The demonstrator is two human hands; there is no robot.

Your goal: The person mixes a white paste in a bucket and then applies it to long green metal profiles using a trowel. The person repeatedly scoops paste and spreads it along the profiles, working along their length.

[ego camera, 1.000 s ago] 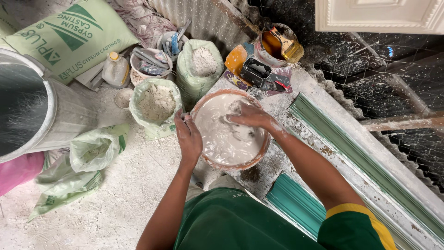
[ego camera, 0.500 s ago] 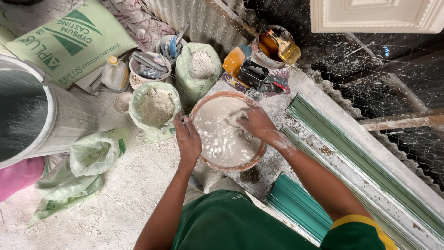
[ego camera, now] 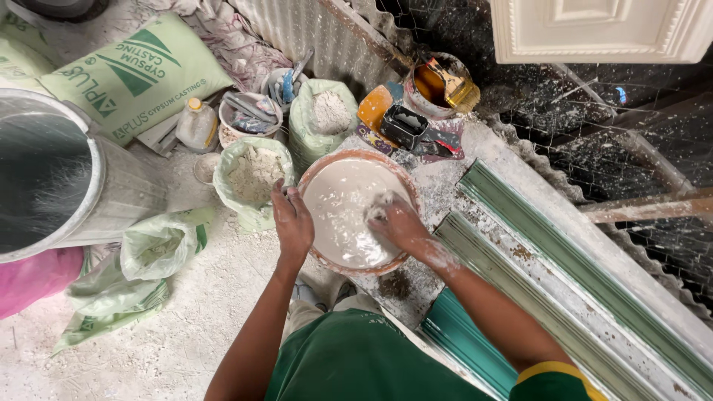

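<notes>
Dusty floor, bowl (ego camera: 355, 160) — right fingers (ego camera: 380, 214) inside

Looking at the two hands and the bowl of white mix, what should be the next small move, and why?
Probably keep the right hand stirring through the white mix, sweeping toward the near side of the bowl. The fingers are sunk in the wet mix, and its surface looks uneven around them. The left hand grips the bowl's left rim, so the bowl seems steady enough for another sweep.

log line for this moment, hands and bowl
left hand: gripping bowl rim | right hand: in white wet mix | bowl: round, brown rim, on spattered bench | beside: open powder bag
</notes>
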